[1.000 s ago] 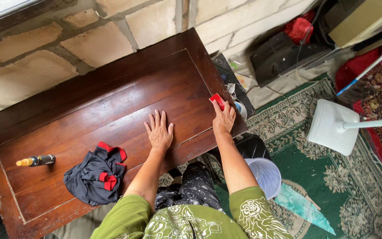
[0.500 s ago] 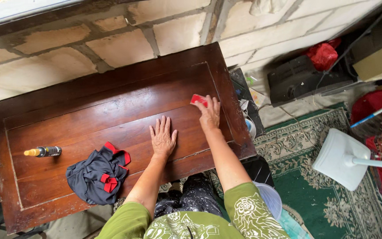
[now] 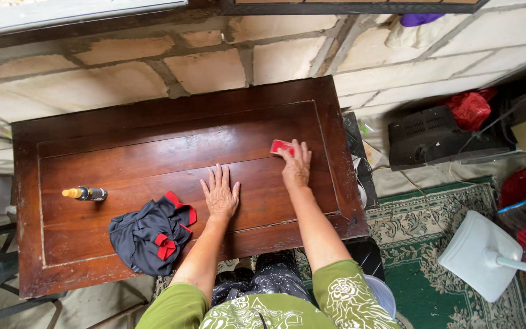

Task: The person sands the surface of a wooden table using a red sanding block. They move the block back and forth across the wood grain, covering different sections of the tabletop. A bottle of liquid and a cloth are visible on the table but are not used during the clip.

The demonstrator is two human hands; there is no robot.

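My left hand [image 3: 220,192] lies flat, fingers spread, on the middle of a dark brown wooden table [image 3: 153,137]. My right hand [image 3: 295,164] presses a small red pad [image 3: 280,146] against the tabletop toward its right side. A crumpled black and red cloth [image 3: 152,234] lies to the left of my left hand. Further left stands a small dark bottle with a yellow cap [image 3: 84,194], seen from above.
A block wall [image 3: 214,55] runs behind the table. To the right are a green patterned rug [image 3: 452,256], a white fan base [image 3: 481,256], a black device [image 3: 433,137] and a red bag [image 3: 470,108]. A white bucket [image 3: 383,293] sits by my right elbow.
My right hand slid the red pad left along the tabletop, away from the right edge. My view shifted left; my left hand stayed flat in place.
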